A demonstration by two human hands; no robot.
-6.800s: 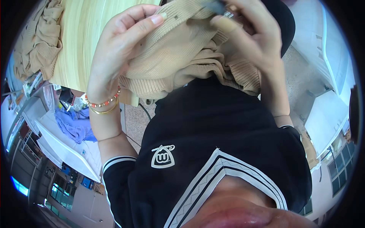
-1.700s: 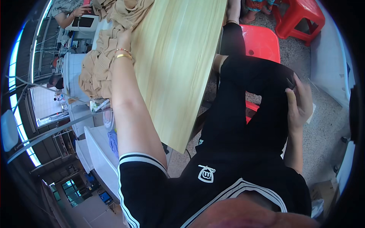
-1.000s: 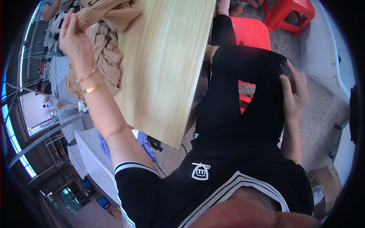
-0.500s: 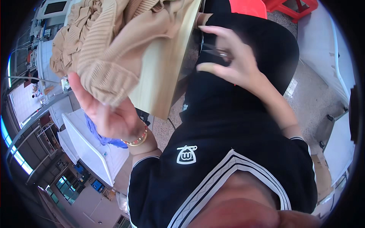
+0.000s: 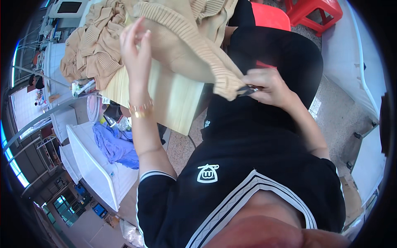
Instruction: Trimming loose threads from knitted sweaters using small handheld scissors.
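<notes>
A tan ribbed-knit garment [image 5: 173, 45] lies over a pale wooden board in front of me, its ribbed band stretching across toward my lap. My right hand [image 5: 266, 87] is closed around small dark-bladed thread snips [image 5: 247, 90]. The blades lie against the end of the ribbed band, and the fingers meet its edge. Whether they also pinch the knit is hard to make out. My left hand [image 5: 138, 51], with a bracelet at its wrist, is raised over the garment. Its fingers are stretched and apart, slightly blurred, with nothing seen in them.
More tan knitwear [image 5: 93, 53] is heaped at the left of the board [image 5: 171, 103]. Below it, a purple-blue cloth [image 5: 113, 142] lies in a white bin [image 5: 97, 161]. Red stools [image 5: 314, 14] stand at the far right, and white panels [image 5: 351, 53] line the right side.
The ribbed end of the garment has swung from my left hand across to my right. My left hand has let go and moved up; my right hand has closed and come nearer.
</notes>
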